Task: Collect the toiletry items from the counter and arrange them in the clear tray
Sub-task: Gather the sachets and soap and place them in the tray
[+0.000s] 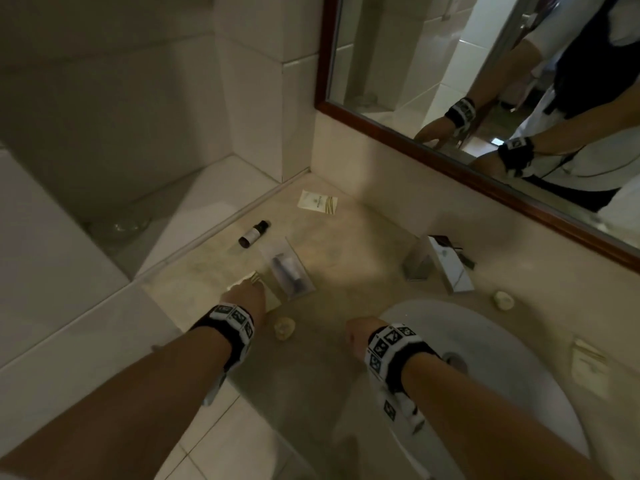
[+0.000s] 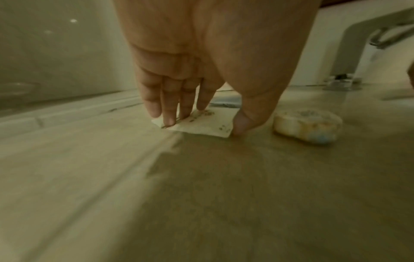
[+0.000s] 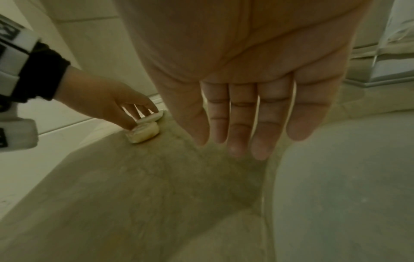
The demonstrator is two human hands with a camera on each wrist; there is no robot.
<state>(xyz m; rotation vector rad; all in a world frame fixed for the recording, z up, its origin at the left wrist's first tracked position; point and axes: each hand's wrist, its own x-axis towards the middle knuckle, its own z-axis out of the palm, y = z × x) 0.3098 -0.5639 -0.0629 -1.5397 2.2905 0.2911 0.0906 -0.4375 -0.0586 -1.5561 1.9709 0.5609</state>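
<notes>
My left hand (image 1: pixel 246 289) reaches down to a small white sachet (image 2: pixel 216 128) on the counter, just left of the clear tray (image 1: pixel 306 274). Its fingers (image 2: pixel 169 118) press on the sachet's top and the thumb meets its near edge, pinching it; in the right wrist view the sachet (image 3: pixel 150 118) looks tipped up under the left hand (image 3: pixel 136 117). The tray holds a dark tube (image 1: pixel 286 268). A dark bottle (image 1: pixel 254 233) lies beyond the tray and another sachet (image 1: pixel 318 201) near the wall. My right hand (image 1: pixel 356 336) hovers open over the counter, fingers (image 3: pixel 236 134) straight and holding nothing.
A round wrapped soap (image 1: pixel 284 328) lies beside my left hand, its twin (image 1: pixel 504 300) past the faucet (image 1: pixel 437 262). The sink basin (image 1: pixel 512 344) fills the right, with a third sachet (image 1: pixel 588 367) on its far rim. A mirror hangs above; a bathtub lies left.
</notes>
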